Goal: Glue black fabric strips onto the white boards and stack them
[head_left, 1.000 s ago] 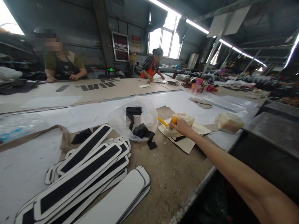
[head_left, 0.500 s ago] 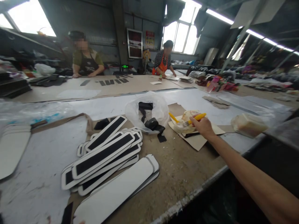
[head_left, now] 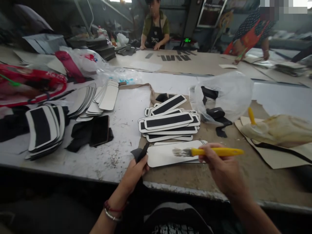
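My right hand (head_left: pixel 220 167) is closed round a yellow-handled paintbrush (head_left: pixel 231 151). The bristles are over the middle of a plain white rounded panel (head_left: pixel 158 158), on top of a small stack; whether they touch it I cannot tell. My left hand (head_left: pixel 136 170) pinches a black strip (head_left: pixel 143 152) at the panel's left end, its fingertips against that end. Just behind lies a pile of white panels with black centres (head_left: pixel 168 121). To the right, a second yellow handle (head_left: pixel 251 115) sticks out of a pale, film-covered container (head_left: pixel 280 128).
A clear plastic bag (head_left: pixel 234 94) with black strips stands behind the pile. Plain white panels (head_left: pixel 108 97) and a dark phone-like slab (head_left: pixel 99 130) lie left. The table's front edge (head_left: pixel 185 191) runs before me. Two people work across the table.
The brush has moved from the container at the right to above the white panel. My left hand has come into full view with the black strip. The view has swung left and down.
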A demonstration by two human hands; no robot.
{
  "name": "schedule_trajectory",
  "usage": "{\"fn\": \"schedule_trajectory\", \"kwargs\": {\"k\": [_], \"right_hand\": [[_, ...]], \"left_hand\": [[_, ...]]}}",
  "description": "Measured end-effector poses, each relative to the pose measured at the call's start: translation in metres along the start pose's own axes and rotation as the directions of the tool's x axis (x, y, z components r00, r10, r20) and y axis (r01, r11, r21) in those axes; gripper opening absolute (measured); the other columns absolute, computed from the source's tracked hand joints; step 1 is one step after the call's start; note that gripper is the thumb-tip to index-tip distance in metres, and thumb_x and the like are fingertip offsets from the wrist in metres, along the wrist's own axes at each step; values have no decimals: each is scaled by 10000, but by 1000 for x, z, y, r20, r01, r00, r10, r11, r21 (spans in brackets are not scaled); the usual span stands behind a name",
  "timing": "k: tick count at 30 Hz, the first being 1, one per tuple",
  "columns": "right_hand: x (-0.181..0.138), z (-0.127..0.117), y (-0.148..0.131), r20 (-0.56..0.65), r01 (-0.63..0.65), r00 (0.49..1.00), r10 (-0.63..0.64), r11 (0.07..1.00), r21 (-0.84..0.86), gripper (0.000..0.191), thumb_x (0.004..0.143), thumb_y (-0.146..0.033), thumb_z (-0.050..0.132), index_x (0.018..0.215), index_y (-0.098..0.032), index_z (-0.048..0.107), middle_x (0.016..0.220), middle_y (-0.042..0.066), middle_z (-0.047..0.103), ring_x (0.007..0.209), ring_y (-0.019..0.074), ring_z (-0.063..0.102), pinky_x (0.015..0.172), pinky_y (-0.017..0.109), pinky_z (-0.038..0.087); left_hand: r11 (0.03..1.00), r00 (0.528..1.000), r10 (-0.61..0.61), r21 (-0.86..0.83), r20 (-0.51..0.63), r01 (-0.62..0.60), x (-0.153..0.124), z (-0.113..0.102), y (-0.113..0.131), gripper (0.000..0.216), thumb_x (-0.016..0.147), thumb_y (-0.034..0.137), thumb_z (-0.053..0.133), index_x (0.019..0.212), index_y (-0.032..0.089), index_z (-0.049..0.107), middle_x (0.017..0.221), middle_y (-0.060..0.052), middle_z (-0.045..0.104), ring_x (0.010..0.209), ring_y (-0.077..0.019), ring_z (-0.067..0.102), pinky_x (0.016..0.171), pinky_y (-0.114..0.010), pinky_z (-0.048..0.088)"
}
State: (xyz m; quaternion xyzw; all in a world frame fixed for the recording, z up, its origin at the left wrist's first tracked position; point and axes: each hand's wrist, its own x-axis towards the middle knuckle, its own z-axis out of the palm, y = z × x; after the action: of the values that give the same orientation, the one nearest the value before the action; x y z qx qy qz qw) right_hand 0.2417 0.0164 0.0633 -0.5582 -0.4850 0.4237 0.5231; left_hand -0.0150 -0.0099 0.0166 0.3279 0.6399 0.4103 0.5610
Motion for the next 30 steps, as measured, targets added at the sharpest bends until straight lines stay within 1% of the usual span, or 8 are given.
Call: {"fn": "schedule_trajectory", "kwargs": {"k": [2, 3, 5, 10, 14, 18, 23, 30], "right_hand": [[-10, 43, 2, 78, -93, 993, 83, 987, 128, 291, 773, -464, 699, 854, -189, 649, 682, 17, 648, 588, 150, 598, 602, 288, 496], [-13, 58, 4, 106, -127, 988, 111, 978, 167, 287, 775, -456, 701, 852, -186, 643, 676, 9, 644, 589, 141, 595, 605, 276, 496], [-15, 72, 9, 139, -168, 980, 142, 966, 197, 273, 777, -441, 705, 843, -186, 635, 662, -2, 638, 586, 132, 591, 607, 260, 493], [-17, 72, 12, 104, -152, 984, 142, 984, 93, 268, 770, -433, 712, 825, -182, 635, 633, -11, 628, 571, 131, 586, 587, 246, 484], [-18, 77, 8, 86, -121, 990, 114, 989, 86, 254, 784, -427, 700, 832, -188, 628, 623, -17, 623, 571, 127, 587, 590, 239, 486], [-20, 85, 6, 94, -112, 990, 106, 992, 55, 273, 780, -449, 694, 826, -189, 622, 612, -12, 628, 557, 139, 593, 588, 258, 496], [-17, 72, 3, 13, -40, 999, 42, 993, -108, 299, 760, -483, 694, 798, -195, 623, 601, 1, 614, 560, 167, 591, 562, 283, 492], [-8, 20, 11, -108, 21, 992, -60, 944, -329, 275, 808, -483, 637, 825, -210, 606, 629, -3, 589, 579, 175, 569, 572, 306, 468]], "left_hand": [[1000, 999, 0, -11, 47, 0, 0, -2, 1, 399, 754, 559, 582, 645, 182, 507, 546, 19, 489, 506, -107, 397, 463, -213, 285], [1000, 998, 1, -13, 68, 0, 0, -4, 2, 408, 765, 558, 574, 629, 180, 503, 544, 16, 487, 502, -104, 387, 462, -215, 274], [1000, 995, 7, -13, 100, -5, 1, -6, 1, 441, 788, 560, 553, 585, 173, 497, 528, 14, 471, 492, -98, 364, 467, -221, 264], [1000, 990, 13, -23, 137, -10, 3, -9, -3, 473, 806, 574, 534, 563, 169, 500, 507, 19, 439, 483, -98, 341, 471, -232, 251], [1000, 989, 19, -9, 144, -18, 5, -10, -6, 474, 805, 588, 531, 595, 164, 523, 532, 8, 470, 495, -104, 364, 473, -238, 254], [999, 989, 37, 27, 142, -41, 7, -11, -8, 510, 804, 613, 512, 554, 170, 510, 510, 14, 446, 496, -107, 358, 482, -244, 265], [996, 993, 43, 70, 107, -50, 7, -12, -15, 504, 784, 630, 517, 553, 182, 507, 524, 10, 456, 521, -129, 390, 500, -253, 296], [982, 996, 41, 179, 83, -55, 9, -13, -20, 539, 770, 679, 492, 544, 190, 514, 492, 26, 403, 485, -137, 374, 477, -268, 280]]}}
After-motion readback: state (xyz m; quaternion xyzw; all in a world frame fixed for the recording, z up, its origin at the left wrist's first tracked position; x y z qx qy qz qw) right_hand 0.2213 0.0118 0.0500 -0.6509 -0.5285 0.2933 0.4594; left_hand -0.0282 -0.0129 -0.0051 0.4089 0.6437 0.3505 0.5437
